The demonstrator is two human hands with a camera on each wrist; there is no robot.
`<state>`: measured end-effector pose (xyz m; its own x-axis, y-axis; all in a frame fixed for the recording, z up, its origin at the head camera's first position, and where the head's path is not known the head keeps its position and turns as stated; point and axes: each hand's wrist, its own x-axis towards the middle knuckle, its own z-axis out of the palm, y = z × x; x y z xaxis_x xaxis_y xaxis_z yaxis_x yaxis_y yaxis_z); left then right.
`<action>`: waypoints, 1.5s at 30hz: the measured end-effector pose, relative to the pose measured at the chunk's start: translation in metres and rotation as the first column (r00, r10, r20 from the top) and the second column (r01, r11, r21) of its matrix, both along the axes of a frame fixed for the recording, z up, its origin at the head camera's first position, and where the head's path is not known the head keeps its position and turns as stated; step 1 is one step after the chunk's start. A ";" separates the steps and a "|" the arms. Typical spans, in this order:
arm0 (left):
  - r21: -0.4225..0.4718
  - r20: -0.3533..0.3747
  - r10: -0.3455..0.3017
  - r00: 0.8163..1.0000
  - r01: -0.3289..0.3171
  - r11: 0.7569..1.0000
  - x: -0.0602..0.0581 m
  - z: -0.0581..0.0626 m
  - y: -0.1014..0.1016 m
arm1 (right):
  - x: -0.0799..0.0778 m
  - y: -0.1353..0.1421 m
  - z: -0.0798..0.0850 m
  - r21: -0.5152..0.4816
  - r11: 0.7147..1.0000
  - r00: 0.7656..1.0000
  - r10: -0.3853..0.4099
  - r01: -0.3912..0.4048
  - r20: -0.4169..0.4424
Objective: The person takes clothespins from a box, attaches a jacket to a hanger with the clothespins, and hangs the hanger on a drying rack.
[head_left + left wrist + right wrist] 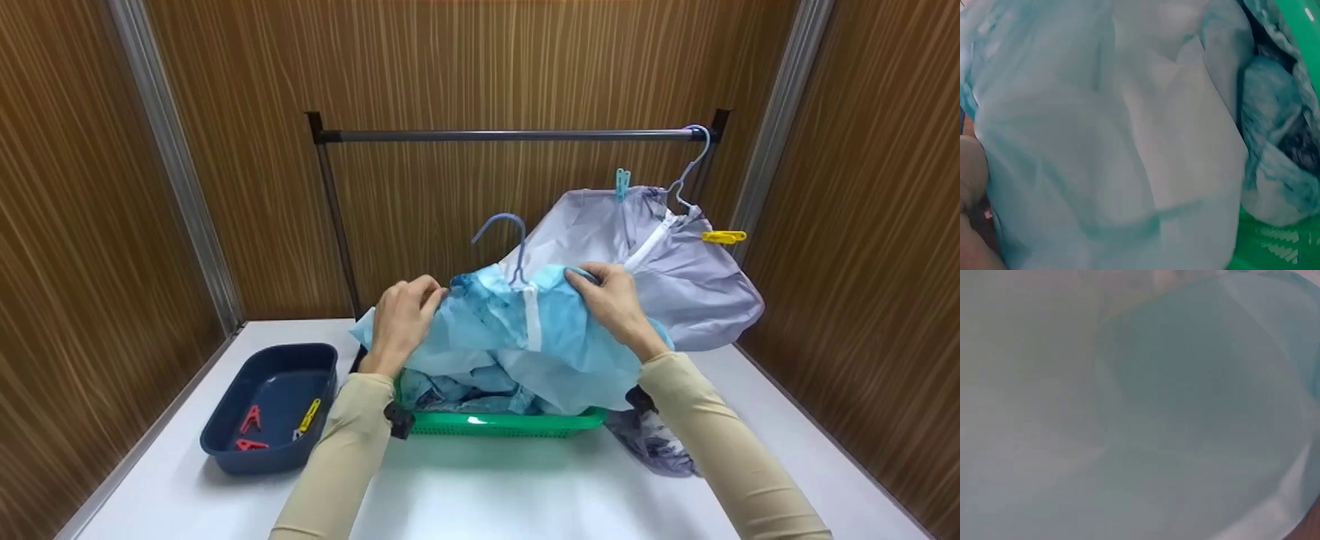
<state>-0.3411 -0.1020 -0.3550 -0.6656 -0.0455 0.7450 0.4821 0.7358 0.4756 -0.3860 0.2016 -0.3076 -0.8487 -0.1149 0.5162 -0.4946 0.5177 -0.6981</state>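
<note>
A thin light-blue zip jacket (pixel 480 315) with a white zip hangs on a blue hanger (pixel 510 218), its hook sticking up from the collar. My left hand (pixel 403 319) pinches the jacket's left shoulder between thumb and fingers. At the other shoulder my right hand (pixel 611 300) grips the cloth, thumb in front. The jacket's lower part spreads over a green basket (pixel 495 426) that holds more blue cloth. In the left wrist view, pale jacket fabric (pixel 1112 140) covers most of the picture, beside the basket. Only bluish fabric (pixel 1196 394) fills most of the right wrist view.
Behind stands a dark clothes rail (pixel 510 136). A lavender jacket (pixel 675 277) hangs at its right end with a blue clothespin (pixel 622 184) and a yellow one. A navy tub (pixel 225 450) with red and yellow clothespins stands left. Patterned cloth (pixel 664 450) lies right of the basket.
</note>
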 end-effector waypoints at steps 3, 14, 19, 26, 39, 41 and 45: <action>-0.009 -0.024 -0.074 0.997 0.074 0.997 0.000 -0.006 -0.013 | -0.005 0.010 0.003 -0.026 0.999 0.997 -0.017 0.019 0.075; 0.255 0.117 -0.333 0.936 0.295 0.921 0.000 -0.004 -0.047 | -0.007 0.027 0.015 -0.051 0.997 0.982 0.073 -0.064 0.177; 0.487 0.164 -0.360 0.919 0.242 0.840 -0.006 0.002 -0.057 | -0.005 0.027 0.018 -0.068 0.986 0.976 0.158 -0.150 0.149; 0.501 0.127 -0.311 0.942 0.209 0.840 -0.015 -0.006 -0.067 | -0.005 0.027 0.019 -0.057 0.967 0.957 0.253 -0.247 0.139; -0.104 -0.304 -0.045 0.951 0.014 0.994 -0.005 -0.009 -0.033 | -0.004 0.021 0.020 -0.079 0.991 0.982 0.122 -0.111 0.146; -0.181 -0.304 -0.047 0.952 -0.010 0.983 -0.002 -0.012 -0.028 | -0.004 0.019 0.019 -0.077 0.992 0.984 0.108 -0.098 0.140; -0.131 -0.229 -0.082 0.970 0.053 0.990 -0.001 -0.018 -0.023 | -0.002 0.013 0.018 -0.041 0.998 0.995 0.048 -0.045 0.089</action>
<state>-0.3422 -0.1254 -0.3732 -0.4711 0.0955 0.8769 0.6195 0.7436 0.2518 -0.3881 0.2143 -0.2899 -0.8860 -0.1364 0.4432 -0.4520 0.4671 -0.7599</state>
